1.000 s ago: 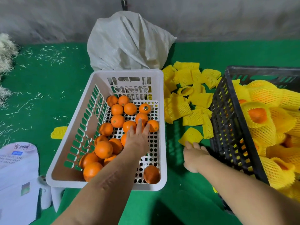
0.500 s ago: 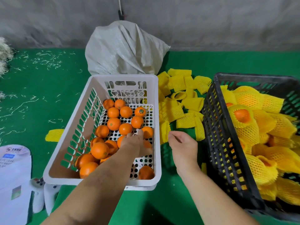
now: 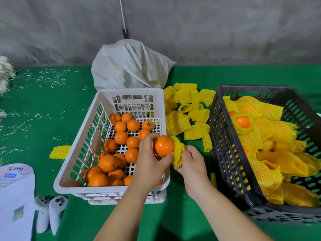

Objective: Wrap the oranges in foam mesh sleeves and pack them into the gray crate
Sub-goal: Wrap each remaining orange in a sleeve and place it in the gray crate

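Observation:
My left hand (image 3: 149, 160) grips a bare orange (image 3: 164, 145) above the right rim of the white basket (image 3: 83, 136), which holds several loose oranges (image 3: 121, 137). Beside it, my right hand (image 3: 191, 162) pinches a yellow foam mesh sleeve (image 3: 178, 152) whose edge touches the orange's right side. To the right stands the dark gray crate (image 3: 224, 146), filled with several oranges wrapped in yellow sleeves (image 3: 267, 136). A pile of empty sleeves (image 3: 187, 115) lies between basket and crate.
A white woven sack (image 3: 130, 66) leans against the gray wall behind the basket. One stray sleeve (image 3: 60, 151) lies left of the basket on the green mat. White controllers (image 3: 50, 211) and a white printed bag (image 3: 13, 188) sit at the lower left.
My left hand lifted an orange out of the basket and brought it to the right rim. My right hand picked up a sleeve and moved it against the orange.

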{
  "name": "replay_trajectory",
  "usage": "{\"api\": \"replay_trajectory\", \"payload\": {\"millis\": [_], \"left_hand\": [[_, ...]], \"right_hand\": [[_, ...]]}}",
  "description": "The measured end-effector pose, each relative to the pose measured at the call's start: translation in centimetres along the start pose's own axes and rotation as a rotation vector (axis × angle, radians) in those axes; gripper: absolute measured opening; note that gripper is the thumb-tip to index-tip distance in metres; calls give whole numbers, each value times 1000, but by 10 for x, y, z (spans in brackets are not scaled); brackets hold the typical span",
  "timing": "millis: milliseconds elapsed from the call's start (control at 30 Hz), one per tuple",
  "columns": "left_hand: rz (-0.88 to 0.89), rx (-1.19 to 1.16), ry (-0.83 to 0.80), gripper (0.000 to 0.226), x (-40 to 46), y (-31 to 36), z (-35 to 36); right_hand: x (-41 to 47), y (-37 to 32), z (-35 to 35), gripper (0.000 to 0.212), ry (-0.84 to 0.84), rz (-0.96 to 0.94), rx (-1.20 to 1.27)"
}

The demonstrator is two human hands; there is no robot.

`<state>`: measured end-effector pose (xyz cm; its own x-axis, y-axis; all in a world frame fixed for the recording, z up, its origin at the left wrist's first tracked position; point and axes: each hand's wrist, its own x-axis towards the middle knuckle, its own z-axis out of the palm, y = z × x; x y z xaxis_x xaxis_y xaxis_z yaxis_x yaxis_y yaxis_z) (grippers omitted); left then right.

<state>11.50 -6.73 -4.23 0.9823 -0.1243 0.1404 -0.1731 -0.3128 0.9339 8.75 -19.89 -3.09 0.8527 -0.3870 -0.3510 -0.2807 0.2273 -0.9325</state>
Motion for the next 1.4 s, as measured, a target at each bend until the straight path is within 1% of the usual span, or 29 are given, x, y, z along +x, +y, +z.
{"api": "replay_trajectory", "payload": {"millis": [67, 133, 200, 233, 300, 367, 433, 533, 600, 667, 733, 800, 867, 1000, 1067, 1200, 1300, 1400], "left_hand": [[-27, -65, 2, 61, -4, 5, 5], [-75, -116, 23, 66, -5, 8, 11], [-166, -271, 26, 80, -7, 14, 21], [-212, -387, 31, 82, -8, 16, 27], [-273, -573, 42, 68, -9, 19, 34], [-289, -670, 27, 53, -10, 20, 38], [-284, -661, 18, 53, -10, 21, 39], [-294, -638, 22, 63, -13, 22, 37], [-267, -649, -38, 68, -16, 19, 34], [-211, -628, -179, 64, -19, 17, 30], [-205, -644, -291, 68, -22, 17, 27], [-266, -701, -323, 72, -23, 18, 24], [-301, -699, -336, 71, -23, 17, 23], [-281, -637, -396, 67, -20, 15, 24], [-277, -633, -360, 65, -20, 17, 26], [-278, -653, -151, 65, -18, 18, 32], [-246, -666, -44, 59, -18, 19, 36], [-186, -658, -2, 53, -19, 19, 37]], "right_hand": [[-1, -5, -8, 26, 47, 63, 113], [-1, -7, -18, 21, 55, 57, 113], [-3, -10, -24, 15, -44, -4, 34], [-4, -13, -25, 13, -109, -28, 29], [-5, -21, -29, 10, -207, -50, 95], [-4, -31, -34, 8, -225, -100, 99], [-2, -36, -38, 9, -128, -177, 3], [7, -35, -43, 9, 134, -370, -204], [10, -31, -44, 12, 203, -495, -339], [11, -26, -40, 15, 202, -580, -449], [13, -21, -38, 14, 181, -618, -516], [17, -18, -42, 10, 172, -640, -563], [20, -17, -48, 12, 172, -659, -634], [20, -16, -50, 10, 138, -667, -684], [23, -19, -50, 11, 73, -638, -657], [25, -25, -52, 15, -45, -575, -579], [20, -23, -53, 17, -67, -589, -552], [11, -22, -58, 16, -61, -595, -518]]}}
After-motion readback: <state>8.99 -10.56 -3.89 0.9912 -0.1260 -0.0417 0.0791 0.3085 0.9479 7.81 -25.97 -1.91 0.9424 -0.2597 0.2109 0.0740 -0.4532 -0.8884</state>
